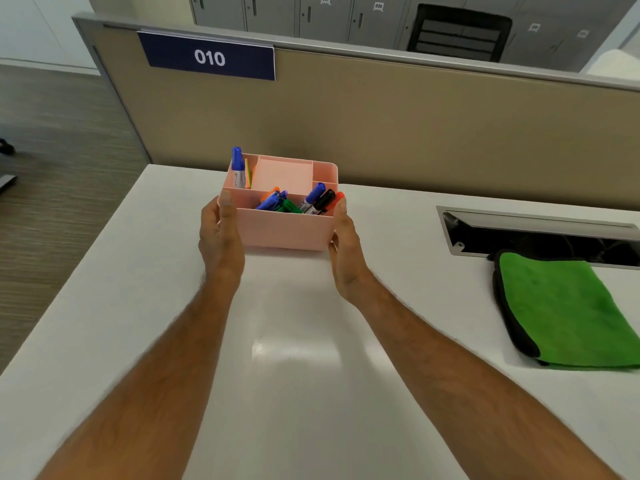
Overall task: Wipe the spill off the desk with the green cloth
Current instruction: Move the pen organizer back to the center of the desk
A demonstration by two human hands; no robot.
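A folded green cloth [568, 310] with a dark edge lies on the white desk [298, 375] at the right, near the cable slot. A pink organiser box [284, 228] with several markers and a pink note pad stands at the desk's far middle. My left hand [221, 237] grips the box's left side and my right hand [346, 251] grips its right side. I cannot make out a spill; the desk in front of the box only shows a glossy reflection.
A tan partition [381, 126] with a blue "010" sign [209, 57] runs behind the desk. An open metal cable slot [540, 233] is set in the desk at the right. The desk's left edge drops to the floor [52, 202].
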